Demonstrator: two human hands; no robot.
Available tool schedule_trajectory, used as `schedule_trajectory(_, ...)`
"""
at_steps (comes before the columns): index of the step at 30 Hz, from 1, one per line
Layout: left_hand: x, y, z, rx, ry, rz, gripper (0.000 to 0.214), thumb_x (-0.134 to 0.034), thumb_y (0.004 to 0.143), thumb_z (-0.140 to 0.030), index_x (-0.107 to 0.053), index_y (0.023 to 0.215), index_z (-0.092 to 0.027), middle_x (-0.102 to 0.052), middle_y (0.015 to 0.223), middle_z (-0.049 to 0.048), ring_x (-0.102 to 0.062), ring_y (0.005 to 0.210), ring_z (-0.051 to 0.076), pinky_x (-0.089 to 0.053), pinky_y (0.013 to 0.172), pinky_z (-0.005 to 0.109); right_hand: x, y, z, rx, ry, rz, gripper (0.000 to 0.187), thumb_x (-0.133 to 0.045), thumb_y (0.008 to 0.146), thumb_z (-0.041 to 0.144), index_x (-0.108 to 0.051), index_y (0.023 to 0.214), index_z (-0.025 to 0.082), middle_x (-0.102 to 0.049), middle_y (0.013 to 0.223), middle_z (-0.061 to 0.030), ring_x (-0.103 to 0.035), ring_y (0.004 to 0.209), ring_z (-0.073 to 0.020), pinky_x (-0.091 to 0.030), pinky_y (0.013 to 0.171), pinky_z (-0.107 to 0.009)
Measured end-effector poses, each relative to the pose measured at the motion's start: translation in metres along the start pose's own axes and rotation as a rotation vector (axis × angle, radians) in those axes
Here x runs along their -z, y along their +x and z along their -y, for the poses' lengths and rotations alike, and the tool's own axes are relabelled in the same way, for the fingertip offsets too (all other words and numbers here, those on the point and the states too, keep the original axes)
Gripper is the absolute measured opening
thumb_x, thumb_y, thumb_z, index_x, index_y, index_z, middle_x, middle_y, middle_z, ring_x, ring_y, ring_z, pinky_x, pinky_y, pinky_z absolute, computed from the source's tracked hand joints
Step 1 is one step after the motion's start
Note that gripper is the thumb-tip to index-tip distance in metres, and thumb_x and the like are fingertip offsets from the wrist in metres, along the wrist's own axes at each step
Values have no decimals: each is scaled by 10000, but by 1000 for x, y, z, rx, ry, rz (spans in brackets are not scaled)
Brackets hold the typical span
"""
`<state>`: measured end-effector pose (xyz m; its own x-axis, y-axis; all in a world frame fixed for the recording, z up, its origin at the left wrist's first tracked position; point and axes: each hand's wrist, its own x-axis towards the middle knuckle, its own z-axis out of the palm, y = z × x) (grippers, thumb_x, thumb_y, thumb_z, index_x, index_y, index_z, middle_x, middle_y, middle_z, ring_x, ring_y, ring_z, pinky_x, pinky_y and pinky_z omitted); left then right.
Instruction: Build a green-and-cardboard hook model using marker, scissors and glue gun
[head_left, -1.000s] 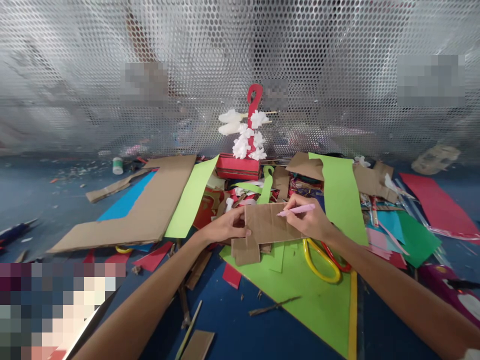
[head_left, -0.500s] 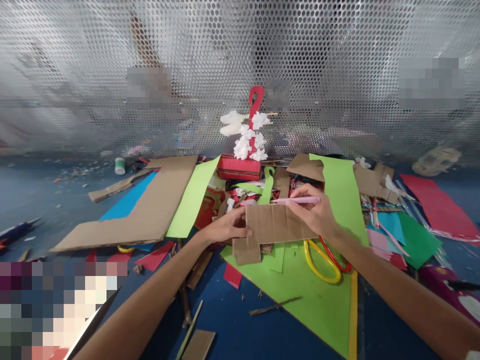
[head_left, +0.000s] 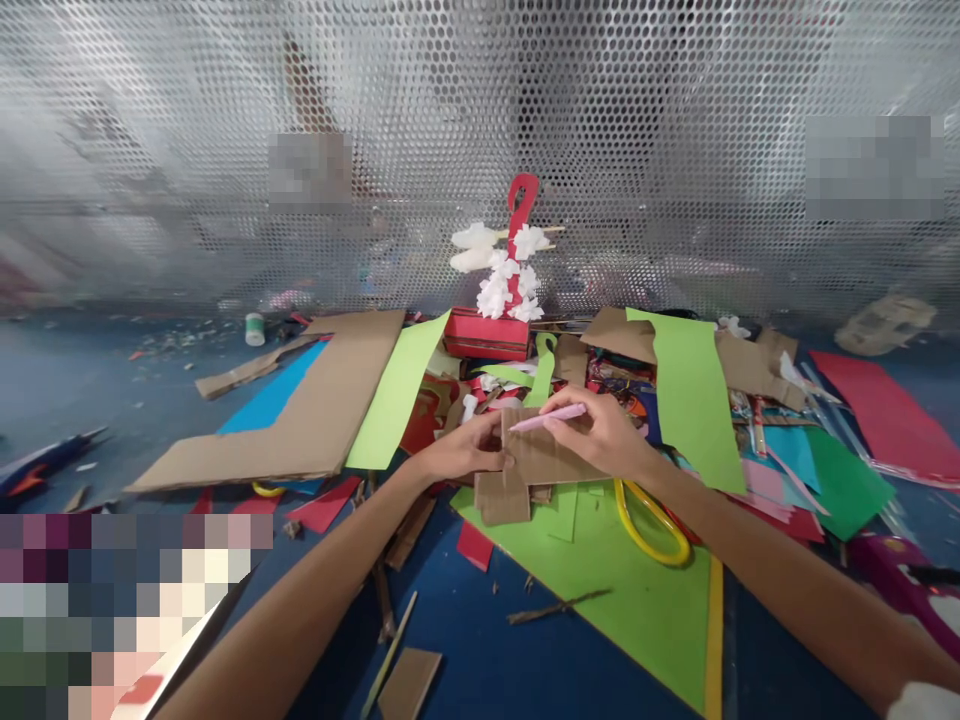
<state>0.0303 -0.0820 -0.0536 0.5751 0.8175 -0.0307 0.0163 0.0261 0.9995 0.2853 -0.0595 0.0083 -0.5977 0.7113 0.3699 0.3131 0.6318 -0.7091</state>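
My left hand (head_left: 471, 447) grips the left end of a small rectangular piece of cardboard (head_left: 551, 460), thumb in front. A pink pen (head_left: 559, 415) is held in my right hand (head_left: 600, 435), its tip at the upper left part of the cardboard. Whether the tip touches the surface I cannot tell. Below the held piece lies a smaller cardboard scrap (head_left: 502, 499) on a green sheet (head_left: 645, 610). Scissors with a yellow handle (head_left: 652, 530) rest on that sheet, just under my right wrist.
A red stand with white paper flowers (head_left: 517, 265) stands at the back against a perforated metal screen (head_left: 637, 120). Large bent cardboard (head_left: 300, 430) lies left, beside light green paper (head_left: 401, 400). Coloured paper scraps and red paper (head_left: 892, 415) are at the right.
My right hand has moved left along the cardboard, bringing the pen tip down to its upper left area. My left hand keeps its grip. The view has shifted slightly.
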Motion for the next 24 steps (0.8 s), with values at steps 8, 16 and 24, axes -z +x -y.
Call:
schedule_trajectory(8,-5,-1,-9,12,-21,0,687,-845,780,-346,-553,1377,-173,-668,1274,128,-651,1135,292,-524,952,390,-4,-1,0,38,-40,24,131,-637,957,340,-716,999,244,-731,925,-33,-640,774,-172,-432,688,-290)
schedule_trajectory(16,-5,-2,-11,18,-16,-14,724,-851,764,-337,-545,1402,-184,-669,1280,127,-662,1113,290,-524,961,404,-3,-1,1,55,-60,22,140,-630,965,346,-718,1009,247,-730,924,-35,-643,778,-173,-436,699,-293)
schedule_trajectory(24,-4,-2,-11,21,9,-8,724,-848,760,-342,-544,1398,-182,-664,1287,130,-652,1134,301,-533,949,399,-3,-1,-1,51,-76,24,140,-627,964,338,-720,1019,249,-730,938,-41,-643,781,-177,-437,692,-291)
